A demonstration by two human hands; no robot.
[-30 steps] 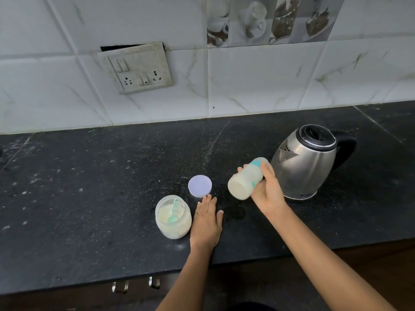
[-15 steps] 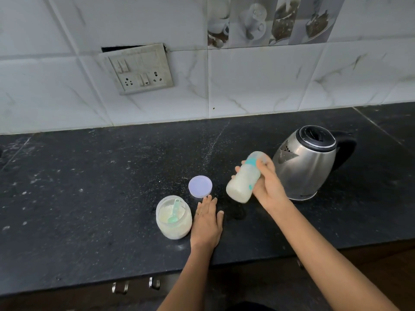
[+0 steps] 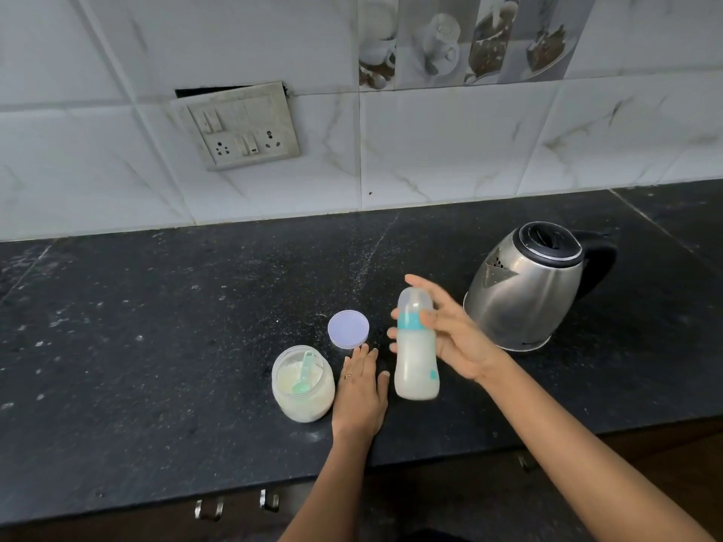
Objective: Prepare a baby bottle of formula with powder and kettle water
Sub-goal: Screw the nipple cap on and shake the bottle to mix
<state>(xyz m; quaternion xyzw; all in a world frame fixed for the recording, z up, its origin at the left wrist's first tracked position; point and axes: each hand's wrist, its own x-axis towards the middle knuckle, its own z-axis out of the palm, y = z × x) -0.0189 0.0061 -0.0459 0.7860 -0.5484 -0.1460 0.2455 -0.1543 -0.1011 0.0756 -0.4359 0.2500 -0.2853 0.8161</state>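
Head view: right hand [image 3: 457,338] grips the capped, milky baby bottle [image 3: 415,361] upright on or just above the table [image 3: 156,346], at 3 o'clock of the flat, relaxed left hand [image 3: 360,389]. Risk: the high grip tips the bottle toward the open powder jar [image 3: 303,385] at 9 o'clock.

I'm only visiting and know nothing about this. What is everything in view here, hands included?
baby bottle: one, milky white with teal collar and clear cap, upright, right of the left hand
powder jar: one, clear, pale powder inside, open, left of the left hand
scoop: one, green, inside the powder jar
lid: one, pale lilac, flat on the countertop behind the powder jar
kettle: one, steel with black lid and handle, far right
switchboard: one, off-white, on the tiled wall
drawer handles: two, metal, below the countertop edge
countertop: one, black
left hand: flat on the countertop
right hand: grips the baby bottle
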